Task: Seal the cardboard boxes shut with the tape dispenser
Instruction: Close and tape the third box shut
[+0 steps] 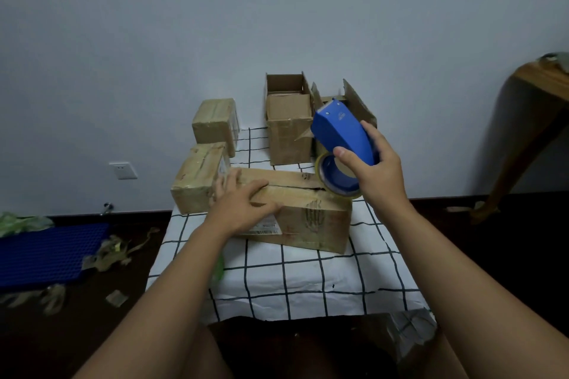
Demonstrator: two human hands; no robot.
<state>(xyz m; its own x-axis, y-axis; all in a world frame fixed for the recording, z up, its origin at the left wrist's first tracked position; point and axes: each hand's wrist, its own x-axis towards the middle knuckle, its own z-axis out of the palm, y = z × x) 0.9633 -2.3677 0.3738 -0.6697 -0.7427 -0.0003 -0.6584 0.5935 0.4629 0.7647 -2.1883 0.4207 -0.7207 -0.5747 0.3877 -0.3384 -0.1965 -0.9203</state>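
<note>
A long cardboard box [311, 218] lies across the middle of the checked tablecloth, its top flaps folded down with a dark seam between them. My left hand [243, 203] presses flat on the box's left end, fingers spread over the seam. My right hand [374, 163] grips a blue tape dispenser [341, 135], whose tape roll [335, 177] touches the box's right end at the seam. The dispenser's blade end points up and away.
Two taped boxes stand at the left [200, 181] and behind it [217, 123]. Two open boxes stand at the back, one [288, 129] in the middle and one [357, 101] behind the dispenser. Tape scraps and a blue crate [46, 252] lie on the floor left; a wooden table [542, 95] stands right.
</note>
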